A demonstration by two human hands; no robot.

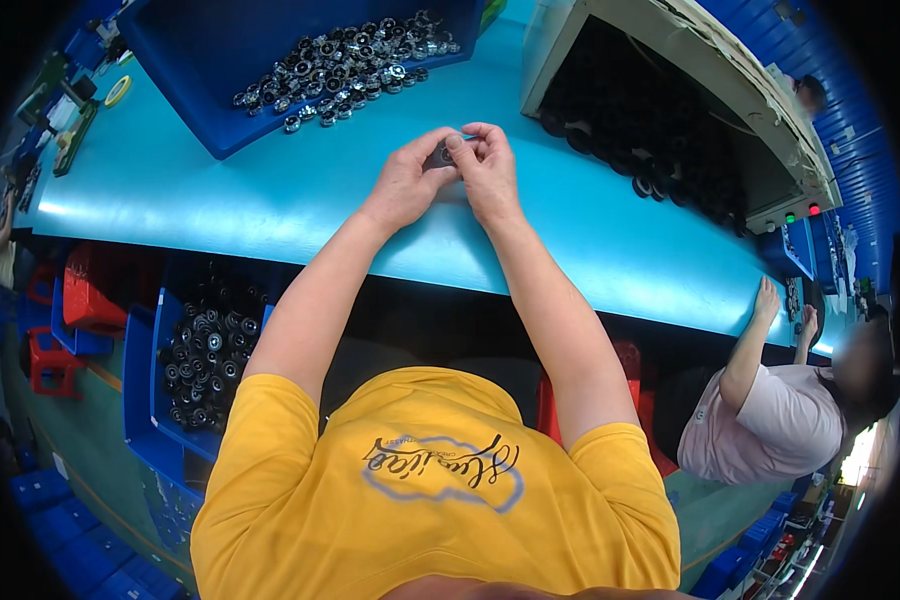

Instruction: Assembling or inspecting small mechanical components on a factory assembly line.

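At far left, a blue bin holds shiny round parts. The left arm slants far and rightward; the left hand curls, fingers gripping a small dark part over the tabletop. The right hand meets it, thumb and bent fingers narrowed onto the part, the right arm slanting far and leftward.

dark part near front edge of desk: partly hidden by left hand, right hand. blue bin: cut off at top.
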